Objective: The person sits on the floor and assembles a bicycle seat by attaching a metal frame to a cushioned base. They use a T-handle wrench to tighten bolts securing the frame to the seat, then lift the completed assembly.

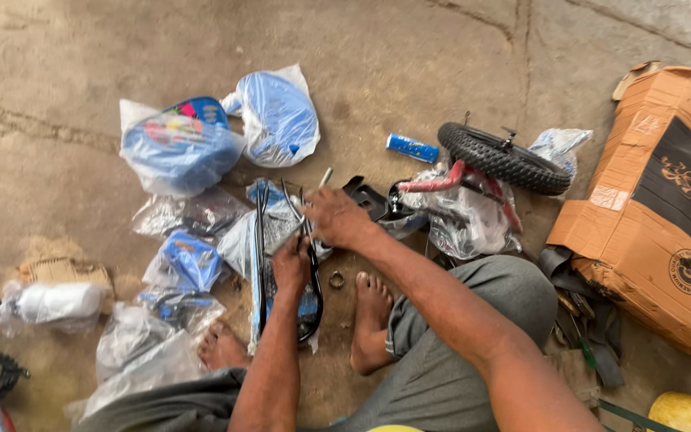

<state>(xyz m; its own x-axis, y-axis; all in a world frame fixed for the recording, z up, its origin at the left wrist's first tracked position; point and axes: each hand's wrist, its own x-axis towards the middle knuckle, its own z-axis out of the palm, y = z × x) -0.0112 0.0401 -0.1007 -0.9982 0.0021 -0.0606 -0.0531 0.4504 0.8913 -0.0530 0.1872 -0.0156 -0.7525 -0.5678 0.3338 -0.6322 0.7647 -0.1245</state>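
The person's left hand [291,268] and right hand [336,218] both close around thin black bent metal rods [314,276], partly wrapped in clear plastic over a blue part. The bundle lies on the concrete floor [81,72] between the bare feet [372,308], beside a small metal ring [337,279].

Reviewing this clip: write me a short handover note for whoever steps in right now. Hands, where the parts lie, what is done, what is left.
Left hand: gripping the thin black metal rods lying over a clear plastic bag.
Right hand: closed around the rods' upper ends.
Parts: small wheel with red frame, partly in plastic, to the right; blue bagged parts on the floor to the left; cardboard box at far right; metal ring by the foot.
Done: box emptied of many parts, laid out.
Left: most parts are bagged, nothing visibly assembled.
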